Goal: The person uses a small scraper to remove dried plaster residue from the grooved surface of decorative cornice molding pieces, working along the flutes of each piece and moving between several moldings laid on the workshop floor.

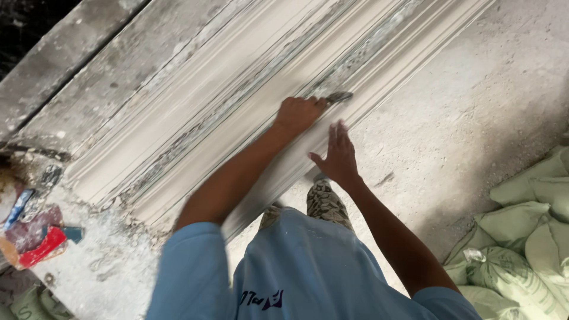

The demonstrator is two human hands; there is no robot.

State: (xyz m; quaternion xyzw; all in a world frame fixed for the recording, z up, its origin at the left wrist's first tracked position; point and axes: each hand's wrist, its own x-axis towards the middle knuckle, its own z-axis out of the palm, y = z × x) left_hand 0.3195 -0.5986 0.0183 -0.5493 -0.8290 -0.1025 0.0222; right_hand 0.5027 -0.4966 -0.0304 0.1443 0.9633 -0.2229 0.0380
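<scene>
A long white plaster moulding (195, 112) with several ridges and grooves lies slanted on a grey workbench. My left hand (299, 112) is closed around a small metal scraper (339, 96) whose blade rests on the moulding's right-hand ridges. My right hand (338, 155) hovers open just below it, fingers spread and slightly blurred, close to the moulding's lower edge. My blue shirt (302, 272) and a patterned trouser leg (325, 204) fill the bottom of the view.
Several pale green sacks (521, 249) are piled at the right on a dusty concrete floor (474, 101). At the left end of the bench (101, 266) lie a red-handled tool (41, 248) and a blue-handled one (18, 207).
</scene>
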